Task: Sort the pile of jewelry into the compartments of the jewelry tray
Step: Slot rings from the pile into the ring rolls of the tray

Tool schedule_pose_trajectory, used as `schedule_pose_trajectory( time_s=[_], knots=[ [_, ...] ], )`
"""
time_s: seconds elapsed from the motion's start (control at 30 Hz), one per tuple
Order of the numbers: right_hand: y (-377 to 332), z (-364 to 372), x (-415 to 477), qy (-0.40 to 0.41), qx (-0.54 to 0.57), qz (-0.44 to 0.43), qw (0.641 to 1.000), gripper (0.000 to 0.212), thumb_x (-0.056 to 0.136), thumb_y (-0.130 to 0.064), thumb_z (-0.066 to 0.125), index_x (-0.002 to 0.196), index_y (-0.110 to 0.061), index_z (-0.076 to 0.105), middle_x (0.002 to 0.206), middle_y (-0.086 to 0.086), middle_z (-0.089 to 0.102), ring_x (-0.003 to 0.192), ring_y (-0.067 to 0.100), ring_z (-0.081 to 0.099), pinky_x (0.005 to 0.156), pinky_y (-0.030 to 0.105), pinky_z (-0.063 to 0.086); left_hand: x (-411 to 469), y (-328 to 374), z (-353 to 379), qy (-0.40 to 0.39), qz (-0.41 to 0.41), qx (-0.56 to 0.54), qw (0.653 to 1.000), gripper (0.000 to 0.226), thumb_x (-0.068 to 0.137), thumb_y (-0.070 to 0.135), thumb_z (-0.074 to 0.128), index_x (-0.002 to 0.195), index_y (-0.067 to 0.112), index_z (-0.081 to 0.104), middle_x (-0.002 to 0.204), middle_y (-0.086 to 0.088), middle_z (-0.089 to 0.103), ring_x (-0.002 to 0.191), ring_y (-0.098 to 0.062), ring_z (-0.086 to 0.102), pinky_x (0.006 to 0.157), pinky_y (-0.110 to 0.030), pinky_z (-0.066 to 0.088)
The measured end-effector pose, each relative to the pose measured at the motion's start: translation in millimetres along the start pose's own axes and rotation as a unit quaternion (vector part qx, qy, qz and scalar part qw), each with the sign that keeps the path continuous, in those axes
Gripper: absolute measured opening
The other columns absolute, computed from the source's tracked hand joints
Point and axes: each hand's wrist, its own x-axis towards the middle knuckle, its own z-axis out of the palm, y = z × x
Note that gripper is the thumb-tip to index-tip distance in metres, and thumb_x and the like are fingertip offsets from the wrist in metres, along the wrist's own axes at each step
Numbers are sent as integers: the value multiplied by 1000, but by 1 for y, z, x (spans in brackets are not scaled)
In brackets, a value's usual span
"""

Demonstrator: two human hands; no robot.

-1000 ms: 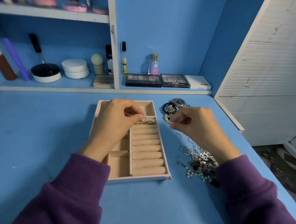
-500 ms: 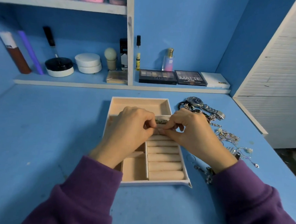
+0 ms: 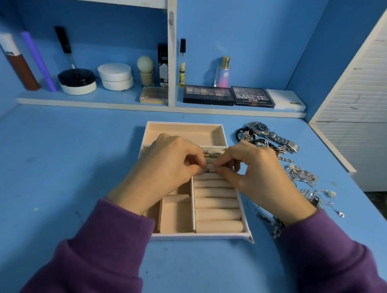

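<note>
Though tiny, ring [image 3: 206, 170] between pinching fingers [image 3: 194, 168]

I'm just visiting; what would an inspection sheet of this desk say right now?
Surface: blue table, a few scuffs.
Job's things: tray, some pieces in a small compartment; pile and watch to its right.
Clutter: nothing seen.
Hands: left hand and right hand both pinch a small piece over the ring rolls.
Cables: nothing seen.
Surroundings: shelf of cosmetics behind; white slatted panel at right.
</note>
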Motion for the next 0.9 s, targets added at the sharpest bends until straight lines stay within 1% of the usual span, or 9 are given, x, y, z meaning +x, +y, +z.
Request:
schedule_pose_trajectory(
  time_s=[0.07,0.1,0.2,0.3,0.43,0.57,0.7,0.8,0.9],
  knots=[
    [0,2,0,1,-11,-18,1000,12,70,0,72,75,-11,72,64,-6,56,62,0,48,65,10,41,0,2,1,3,3,21,1000,6,77,22,71,80,27,73,69,20,52,66,3,49,63,-8,35],
    [0,3,0,3,-16,-29,999,11,70,0,71,74,-10,72,64,-7,56,61,3,46,66,12,41,0,2,2,7,6,30,1000,6,77,22,70,80,26,73,68,20,49,66,2,47,63,-9,35],
    [0,6,0,7,-30,-52,998,10,68,0,70,72,-8,72,64,-11,53,62,9,45,67,13,40,0,2,5,18,12,49,999,8,78,18,69,78,24,74,71,13,53,70,-4,48,69,-21,42],
    [2,7,1,4,-41,-60,997,12,68,3,71,73,-8,72,64,-11,52,62,11,45,67,14,39,1,2,5,17,12,55,998,11,78,16,67,75,24,73,72,11,54,74,-8,50,71,-26,44],
    [2,7,1,6,-39,-60,997,10,67,0,68,72,-7,73,62,-7,57,61,11,45,67,10,38,1,1,6,14,21,60,998,11,80,13,66,80,22,73,76,13,52,75,-4,45,69,-16,36],
    [0,4,0,0,-12,-34,999,9,71,-8,68,76,-11,75,67,0,66,62,10,49,69,13,40,1,0,5,6,18,47,999,8,79,18,69,82,23,74,73,18,52,68,0,46,62,-6,30],
    [4,-9,-4,8,40,12,999,18,76,-4,71,86,-18,75,70,-6,64,67,13,54,65,12,43,0,-1,0,-9,2,7,1000,12,78,21,70,87,27,73,77,16,63,70,3,54,62,-5,35],
    [14,-24,-11,50,75,62,994,18,79,-5,69,86,-21,74,73,-8,65,71,12,56,68,16,47,1,0,-3,8,-4,-23,1000,14,77,24,71,90,30,72,79,17,66,73,3,56,64,-6,38],
    [30,-40,-20,82,87,112,987,16,79,-9,69,85,-23,74,76,-7,68,71,10,56,68,19,45,3,9,1,24,-1,-40,999,13,77,27,70,90,31,71,81,17,66,74,2,54,63,-11,37]
  ],
)
